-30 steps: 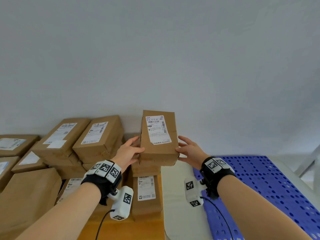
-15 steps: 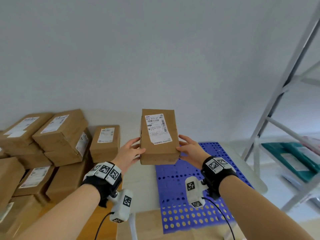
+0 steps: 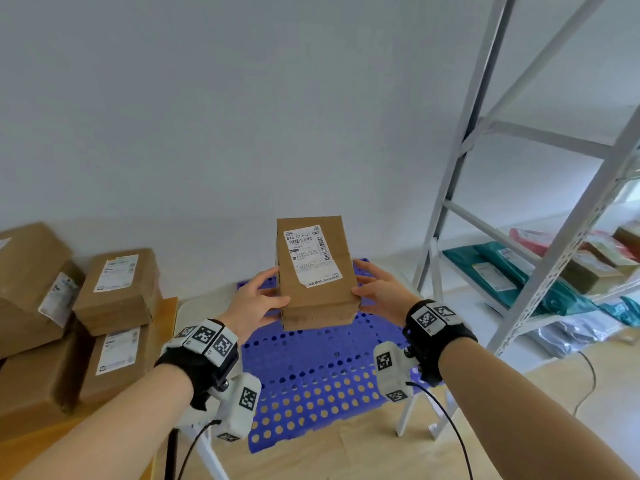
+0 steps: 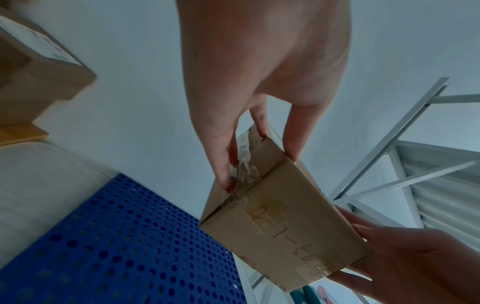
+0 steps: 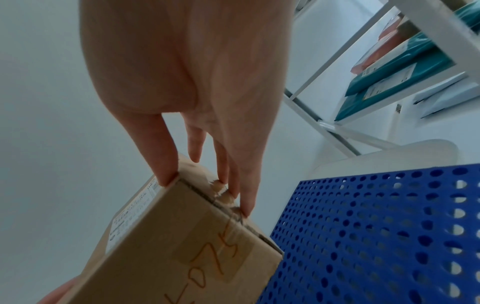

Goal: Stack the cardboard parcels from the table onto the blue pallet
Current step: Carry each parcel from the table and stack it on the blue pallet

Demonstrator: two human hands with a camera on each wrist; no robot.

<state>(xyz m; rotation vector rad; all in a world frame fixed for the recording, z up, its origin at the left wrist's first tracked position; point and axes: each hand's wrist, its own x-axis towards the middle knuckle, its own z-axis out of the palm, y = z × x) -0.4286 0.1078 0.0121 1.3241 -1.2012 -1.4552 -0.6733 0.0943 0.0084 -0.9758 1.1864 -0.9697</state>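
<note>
A small cardboard parcel (image 3: 313,271) with a white shipping label on top hangs in the air above the blue perforated pallet (image 3: 311,368). My left hand (image 3: 256,303) grips its left end and my right hand (image 3: 377,292) grips its right end, thumbs on the top edge. In the left wrist view the parcel (image 4: 280,226) shows its taped underside with handwriting, with the left hand's fingers (image 4: 223,174) on the taped end. In the right wrist view the fingers (image 5: 166,170) press the other end of the parcel (image 5: 182,257), and the pallet (image 5: 376,226) lies below.
Several labelled cardboard parcels (image 3: 117,289) are stacked on the wooden table at the left. The pallet rests on a white table (image 3: 194,306). A white metal shelf rack (image 3: 519,202) with teal and red mail bags (image 3: 512,271) stands to the right.
Both hands have carried the parcel to the right, from over the stack on the wooden table to above the blue pallet. The view has swung right, and the shelf rack has come into sight.
</note>
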